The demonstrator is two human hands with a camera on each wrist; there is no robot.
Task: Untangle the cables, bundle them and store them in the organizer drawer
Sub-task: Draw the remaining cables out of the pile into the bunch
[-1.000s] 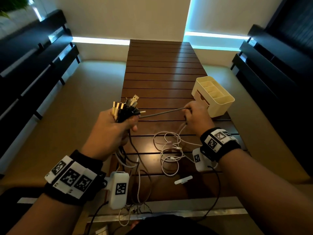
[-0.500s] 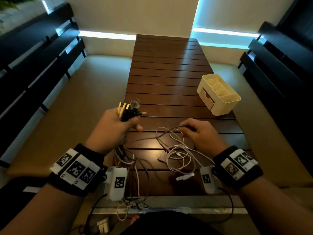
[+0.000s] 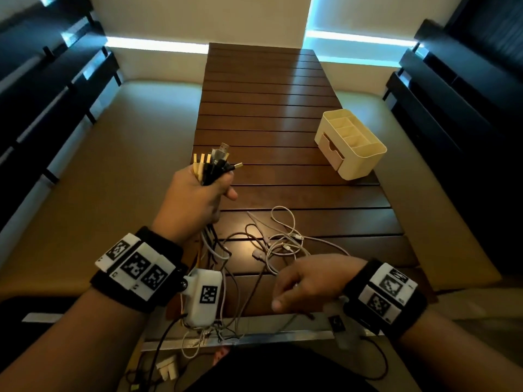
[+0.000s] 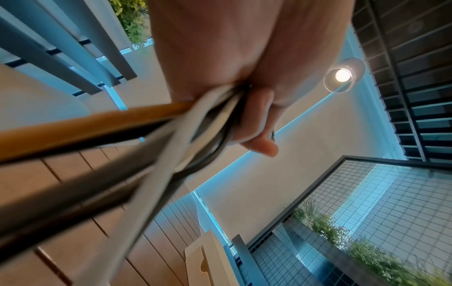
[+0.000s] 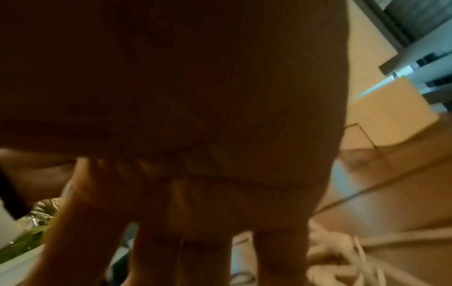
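Observation:
My left hand (image 3: 198, 199) is raised over the table's left edge and grips a bundle of cables (image 3: 216, 162); black, yellow and silver plugs stick out above the fist and the cords hang below. The left wrist view shows its fingers (image 4: 259, 120) curled round orange, black and white cords (image 4: 171, 131). A loose tangle of white cables (image 3: 283, 241) lies on the brown slatted table (image 3: 263, 89). My right hand (image 3: 311, 284) hovers low over the table's near edge, just behind that tangle. Its fingers (image 5: 183, 241) hang spread and fairly straight; I see no cable held in them. The cream organizer (image 3: 353, 142) stands at the right, its drawer (image 3: 331, 148) closed.
Padded benches (image 3: 99, 179) run along both sides of the table, with dark slatted backs behind them. Cords trail over the near metal table edge (image 3: 254, 339) toward a white plug (image 3: 167, 370) on the floor. The far half of the table holds nothing.
My right hand let go of the taut cable it was pulling near the organizer and drew back to the near table edge. The left hand kept its grip on the bundle.

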